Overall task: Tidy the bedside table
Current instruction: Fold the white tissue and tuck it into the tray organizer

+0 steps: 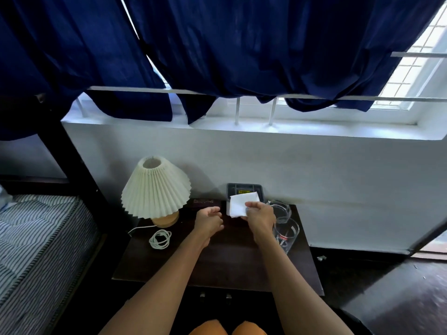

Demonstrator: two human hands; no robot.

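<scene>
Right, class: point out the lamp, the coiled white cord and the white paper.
lamp [156, 187], head view, on the pleated shade.
coiled white cord [160, 239], head view, on the coil.
white paper [238, 205], head view, on its flat face.

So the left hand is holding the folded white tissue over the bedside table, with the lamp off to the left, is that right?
Not quite: the head view shows the right hand holding the folded white tissue over the bedside table. The left hand is empty. The lamp is indeed to the left.

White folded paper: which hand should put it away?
The right hand. It already pinches the white folded paper above the dark wooden bedside table, close to the dark tray behind. The left hand is open and empty.
</scene>
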